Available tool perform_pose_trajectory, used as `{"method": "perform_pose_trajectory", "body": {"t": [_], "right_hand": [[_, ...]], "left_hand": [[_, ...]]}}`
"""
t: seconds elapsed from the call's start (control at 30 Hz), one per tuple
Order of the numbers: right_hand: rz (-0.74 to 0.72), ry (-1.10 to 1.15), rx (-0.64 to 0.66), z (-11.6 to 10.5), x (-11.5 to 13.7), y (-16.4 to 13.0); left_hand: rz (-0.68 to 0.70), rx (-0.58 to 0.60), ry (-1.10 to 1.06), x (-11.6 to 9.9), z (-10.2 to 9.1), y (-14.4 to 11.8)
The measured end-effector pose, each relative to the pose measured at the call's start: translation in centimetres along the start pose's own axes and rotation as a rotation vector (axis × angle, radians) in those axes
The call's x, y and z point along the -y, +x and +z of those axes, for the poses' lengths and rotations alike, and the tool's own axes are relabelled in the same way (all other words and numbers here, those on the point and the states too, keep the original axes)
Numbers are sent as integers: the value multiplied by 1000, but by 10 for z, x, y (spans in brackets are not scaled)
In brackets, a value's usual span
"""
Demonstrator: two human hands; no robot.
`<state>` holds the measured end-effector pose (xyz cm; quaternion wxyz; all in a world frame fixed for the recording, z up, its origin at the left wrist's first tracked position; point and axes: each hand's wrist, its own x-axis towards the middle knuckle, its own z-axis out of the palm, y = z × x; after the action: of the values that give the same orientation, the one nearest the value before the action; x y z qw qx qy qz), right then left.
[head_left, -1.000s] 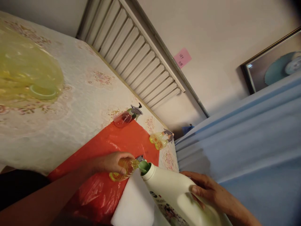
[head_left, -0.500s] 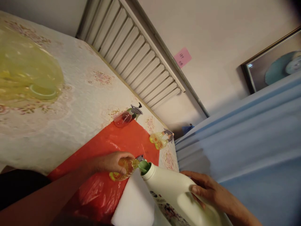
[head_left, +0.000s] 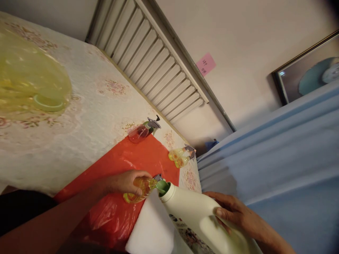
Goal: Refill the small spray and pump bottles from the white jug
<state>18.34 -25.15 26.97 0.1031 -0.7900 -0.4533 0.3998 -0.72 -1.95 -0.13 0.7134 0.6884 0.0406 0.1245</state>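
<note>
Wrapped around a small clear bottle (head_left: 141, 192) of yellow liquid, my left hand (head_left: 127, 183) keeps it over a red plastic sheet (head_left: 106, 225). My right hand (head_left: 230, 211) grips a large cream jug (head_left: 193, 204) by its handle. The jug is tilted, its green spout (head_left: 162, 187) at the bottle's neck; whether liquid is flowing I cannot tell. Below the jug's mouth lies a white block-shaped thing (head_left: 152, 225). A dark grey nozzle (head_left: 158, 177) shows just behind the bottle's neck.
Beyond my hands are a spray bottle (head_left: 140, 133) with pinkish contents and a yellow spray bottle (head_left: 180, 157). A translucent yellow bag (head_left: 34, 74) lies left on the floral tablecloth (head_left: 90, 116). A radiator (head_left: 148, 56) runs behind the table; a blue curtain (head_left: 278, 148) hangs right.
</note>
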Motion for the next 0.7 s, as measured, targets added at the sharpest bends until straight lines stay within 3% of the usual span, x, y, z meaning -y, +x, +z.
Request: {"method": "perform_pose_trajectory", "body": {"t": [0.7], "right_hand": [[-2,13,10,1,4,0]], "left_hand": [[3,26,-50,1,0,0]]}}
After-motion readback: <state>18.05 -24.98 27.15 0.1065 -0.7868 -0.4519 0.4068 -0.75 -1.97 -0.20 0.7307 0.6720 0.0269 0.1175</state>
